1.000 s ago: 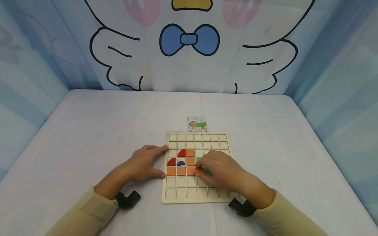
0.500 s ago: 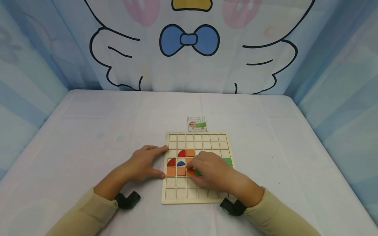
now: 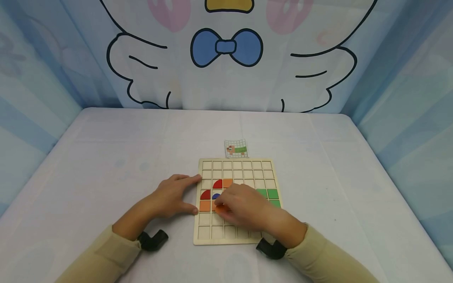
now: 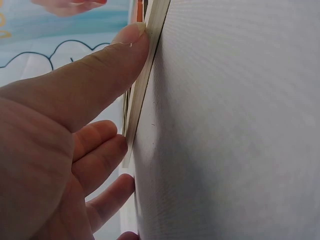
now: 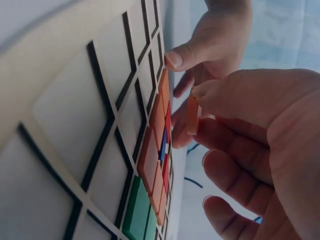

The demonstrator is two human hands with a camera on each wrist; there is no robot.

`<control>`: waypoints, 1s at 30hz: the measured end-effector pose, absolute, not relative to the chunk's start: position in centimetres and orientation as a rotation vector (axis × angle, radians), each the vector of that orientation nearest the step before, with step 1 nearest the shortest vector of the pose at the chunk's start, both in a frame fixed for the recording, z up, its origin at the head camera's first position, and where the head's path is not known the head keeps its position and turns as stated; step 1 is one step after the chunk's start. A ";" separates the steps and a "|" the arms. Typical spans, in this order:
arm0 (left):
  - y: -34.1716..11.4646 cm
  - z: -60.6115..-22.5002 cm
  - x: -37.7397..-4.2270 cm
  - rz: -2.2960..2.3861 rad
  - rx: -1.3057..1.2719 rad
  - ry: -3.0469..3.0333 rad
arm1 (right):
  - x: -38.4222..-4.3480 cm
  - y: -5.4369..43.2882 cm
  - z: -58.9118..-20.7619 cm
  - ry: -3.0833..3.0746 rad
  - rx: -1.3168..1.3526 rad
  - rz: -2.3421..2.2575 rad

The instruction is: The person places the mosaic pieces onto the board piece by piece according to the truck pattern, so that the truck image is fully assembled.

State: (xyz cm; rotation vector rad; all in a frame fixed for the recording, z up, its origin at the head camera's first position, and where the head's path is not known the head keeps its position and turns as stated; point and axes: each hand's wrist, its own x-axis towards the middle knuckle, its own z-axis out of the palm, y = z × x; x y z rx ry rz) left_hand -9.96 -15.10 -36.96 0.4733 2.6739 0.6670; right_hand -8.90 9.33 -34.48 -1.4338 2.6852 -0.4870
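Note:
A wooden grid board (image 3: 212, 232) lies on the table. My left hand (image 3: 173, 196) spreads along its left edge, thumb (image 4: 131, 40) and fingertips touching the side. Between thumb and fingers my right hand (image 3: 247, 206) pinches an orange square tile (image 5: 193, 115), raised over the board's left-middle part. Set in the grid are orange square tiles (image 3: 205, 206), two red quarter-circle pieces (image 3: 218, 183), a white tile with a blue half-round (image 3: 216, 196) and green square tiles (image 3: 273, 193). My right hand covers several middle cells in the head view.
A small printed card (image 3: 236, 149) with a coloured grid picture sits just beyond the board's far edge. White cloth covers the table (image 3: 124, 157). A printed curtain (image 3: 226, 86) hangs behind, with more blue cloth at both sides.
My right hand has moved left across the board with the orange tile, uncovering green tiles at the right and covering the middle cells. The left hand stays in place.

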 end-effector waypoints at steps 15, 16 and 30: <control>-15.1 -36.7 -9.9 0.676 0.484 2.669 | -8.9 8.9 -35.8 2.694 -1.549 -0.490; -15.1 -36.7 -9.9 0.676 0.485 2.669 | -8.9 8.9 -35.9 2.691 -1.546 -0.491; -15.2 -36.8 -10.0 0.663 0.496 2.676 | -8.9 8.7 -35.9 2.686 -1.515 -0.477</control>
